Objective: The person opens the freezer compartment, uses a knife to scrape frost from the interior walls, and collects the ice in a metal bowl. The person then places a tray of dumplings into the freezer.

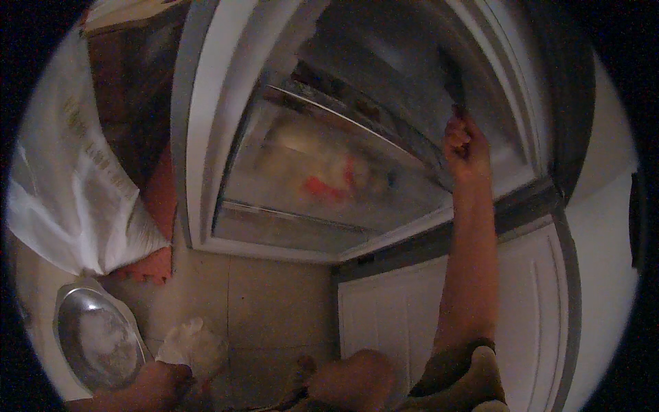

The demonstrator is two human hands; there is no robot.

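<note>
My right hand [466,147] reaches up into an open freezer compartment [381,56]. It grips a dark flat tool, perhaps a spatula or scraper [452,77], whose blade lies near the frosty inner wall. Low at the left is my left hand [167,378], closed on a crumpled white cloth or plastic bag [193,342]; which of the two I cannot tell. Beside that hand stands a metal bowl [100,335] holding what looks like ice or frost. Behind a clear drawer front [288,206] in the freezer, blurred yellowish and red items [324,188] show through.
The freezer's open door [396,309] spreads to the lower right. A large white sack [77,190] bearing print hangs or stands at the left, by a red foam mat [157,260]. Tiled floor [278,298] lies below. A bare leg or foot [355,378] shows at the bottom.
</note>
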